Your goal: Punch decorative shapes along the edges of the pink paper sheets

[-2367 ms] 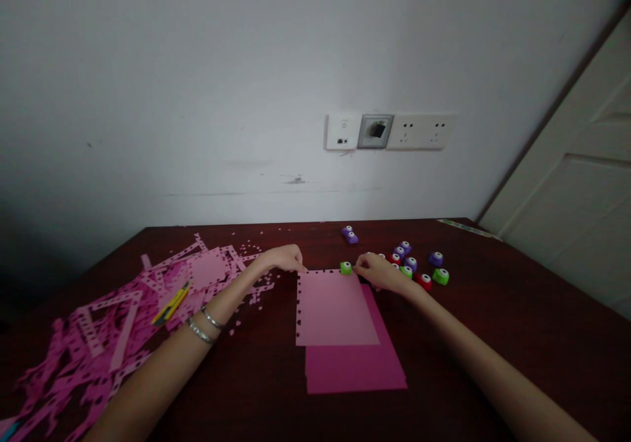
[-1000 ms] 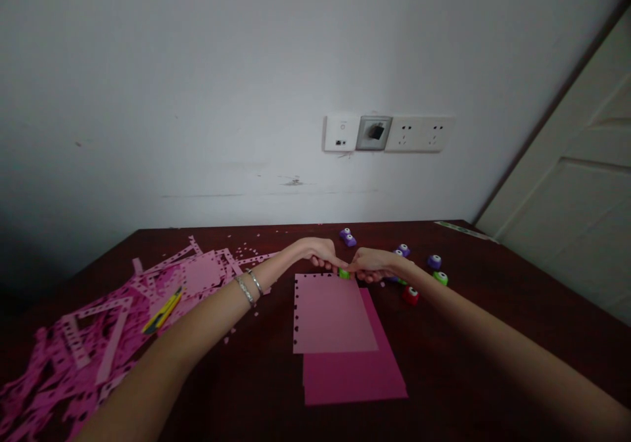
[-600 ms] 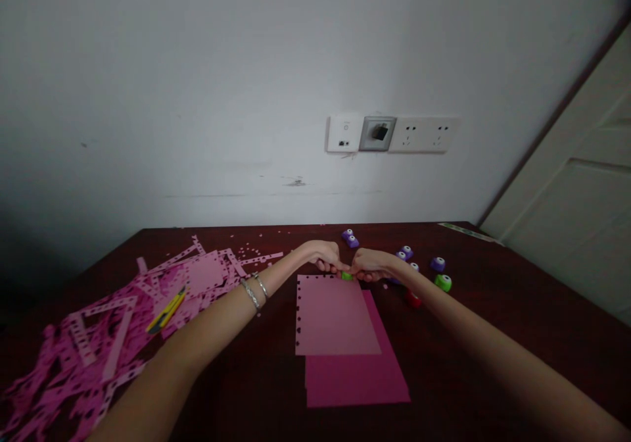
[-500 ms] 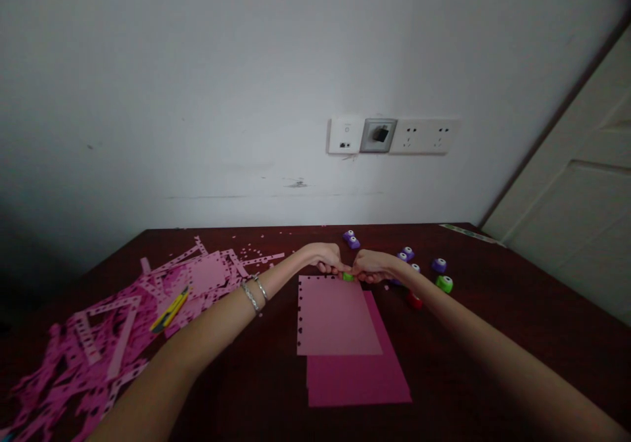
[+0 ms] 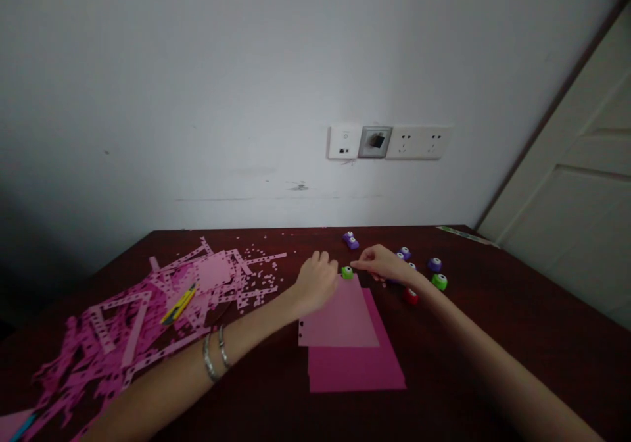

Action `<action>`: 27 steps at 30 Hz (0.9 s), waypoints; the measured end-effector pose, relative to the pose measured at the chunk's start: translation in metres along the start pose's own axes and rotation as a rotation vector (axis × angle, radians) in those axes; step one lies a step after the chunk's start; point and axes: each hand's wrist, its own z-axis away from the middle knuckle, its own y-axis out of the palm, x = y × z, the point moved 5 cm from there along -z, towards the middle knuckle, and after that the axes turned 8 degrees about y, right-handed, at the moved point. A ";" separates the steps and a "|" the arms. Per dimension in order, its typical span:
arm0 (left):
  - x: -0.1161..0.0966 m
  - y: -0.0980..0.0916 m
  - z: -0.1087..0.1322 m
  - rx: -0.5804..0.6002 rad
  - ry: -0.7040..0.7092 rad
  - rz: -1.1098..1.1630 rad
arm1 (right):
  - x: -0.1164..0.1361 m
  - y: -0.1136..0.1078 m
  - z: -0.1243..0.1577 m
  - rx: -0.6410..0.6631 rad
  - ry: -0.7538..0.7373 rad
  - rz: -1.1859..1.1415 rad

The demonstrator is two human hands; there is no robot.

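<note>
A light pink sheet [image 5: 340,317] with punched holes down its left edge lies over darker pink paper [image 5: 355,369]. At its far edge sits a green punch [image 5: 347,272], with a hand on either side of it. Over the sheet's upper left part is my left hand [image 5: 318,283], fingers curled; what they hold, if anything, is hidden. My right hand [image 5: 377,262] is just right of the punch, its forefinger and thumb close together near the sheet's corner. Whether a small thing is between them is too small to tell.
Pink strips and scraps [image 5: 133,323] are heaped on the left, with a yellow cutter [image 5: 180,304] on top. Several purple punches [image 5: 434,264], a green one [image 5: 439,281] and a red one [image 5: 410,296] stand at the right. A wall is behind the table.
My left hand has drawn back from the green punch and moved toward me over the sheet. My right hand has shifted slightly right, off the punch, which now shows fully.
</note>
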 end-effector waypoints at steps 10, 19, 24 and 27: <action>-0.053 0.026 0.059 0.217 0.109 0.136 | 0.005 0.021 0.003 -0.143 -0.391 0.178; -0.052 0.028 0.064 0.271 0.068 0.198 | 0.003 0.022 -0.002 -0.160 -0.386 0.181; -0.054 0.027 0.067 0.271 0.068 0.181 | 0.000 0.009 -0.001 -0.239 -0.359 0.248; -0.058 0.024 0.068 0.256 0.078 0.166 | -0.007 0.000 -0.001 -0.269 -0.318 0.318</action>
